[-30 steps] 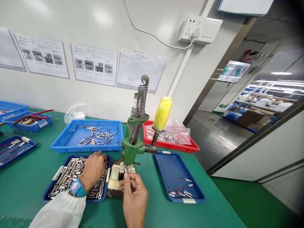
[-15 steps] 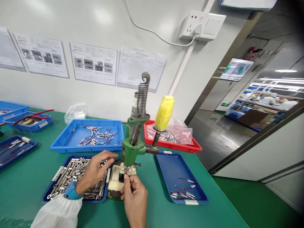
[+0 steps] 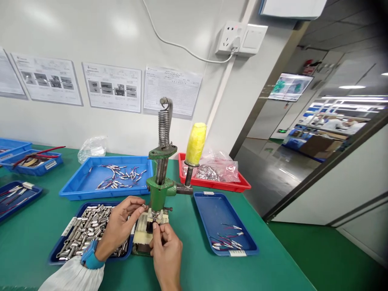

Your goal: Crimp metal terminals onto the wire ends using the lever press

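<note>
A green hand press (image 3: 159,190) with a coil spring and a yellow-wrapped lever handle (image 3: 195,144) stands on the green bench. My left hand (image 3: 121,222) pinches a small metal sleeve (image 3: 143,205) just left of the press ram, above the dark blue tray of metal sleeves (image 3: 65,244). My right hand (image 3: 165,250) pinches a small part at the cream fixture (image 3: 142,235) under the ram; what it is cannot be made out.
A blue tray (image 3: 209,210) with a few wired pieces lies right of the press. Behind are a light blue tray (image 3: 72,190) of wired terminals and a red tray (image 3: 239,186) with bagged parts. More blue trays sit far left. The bench edge drops off at the right.
My left hand has lifted out of the sleeve tray and moved right toward the press with a sleeve in its fingertips. My right hand stays at the fixture. The view shifted slightly.
</note>
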`<state>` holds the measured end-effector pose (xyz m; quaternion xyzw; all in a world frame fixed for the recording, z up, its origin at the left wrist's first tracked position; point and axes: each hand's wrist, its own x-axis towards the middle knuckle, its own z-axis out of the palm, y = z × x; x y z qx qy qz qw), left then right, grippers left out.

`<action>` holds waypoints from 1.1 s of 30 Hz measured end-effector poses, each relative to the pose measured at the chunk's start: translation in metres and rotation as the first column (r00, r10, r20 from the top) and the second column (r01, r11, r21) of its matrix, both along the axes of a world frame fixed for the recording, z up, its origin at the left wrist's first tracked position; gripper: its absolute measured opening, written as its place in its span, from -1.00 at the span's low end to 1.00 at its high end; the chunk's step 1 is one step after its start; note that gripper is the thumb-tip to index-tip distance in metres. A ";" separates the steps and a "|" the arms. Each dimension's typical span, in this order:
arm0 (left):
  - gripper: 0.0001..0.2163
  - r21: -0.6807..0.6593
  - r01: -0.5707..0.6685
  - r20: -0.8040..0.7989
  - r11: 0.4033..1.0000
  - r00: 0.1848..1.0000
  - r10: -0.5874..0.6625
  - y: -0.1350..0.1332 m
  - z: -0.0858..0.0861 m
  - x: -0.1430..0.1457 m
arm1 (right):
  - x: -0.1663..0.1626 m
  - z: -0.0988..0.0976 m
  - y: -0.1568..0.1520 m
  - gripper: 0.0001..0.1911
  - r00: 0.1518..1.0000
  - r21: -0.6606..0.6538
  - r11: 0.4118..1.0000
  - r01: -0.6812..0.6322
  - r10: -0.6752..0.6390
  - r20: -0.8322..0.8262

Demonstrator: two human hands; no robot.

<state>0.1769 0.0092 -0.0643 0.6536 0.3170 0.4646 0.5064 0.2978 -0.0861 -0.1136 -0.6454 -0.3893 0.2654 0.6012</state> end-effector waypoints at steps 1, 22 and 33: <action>-0.78 0.002 -0.002 -0.012 1.000 1.000 0.002 -0.001 0.000 0.001 | 0.000 0.000 0.000 -0.50 1.000 0.001 1.000 0.002 -0.002 0.004; -0.71 0.191 0.114 -0.356 0.975 0.934 -0.039 -0.012 0.017 0.016 | 0.001 0.006 0.001 -0.51 0.999 0.009 1.000 0.025 -0.025 0.046; -0.69 0.314 0.118 -0.334 0.942 0.942 -0.006 -0.008 0.003 0.005 | 0.079 0.099 -0.030 -0.56 0.972 0.138 0.981 0.139 -0.162 0.169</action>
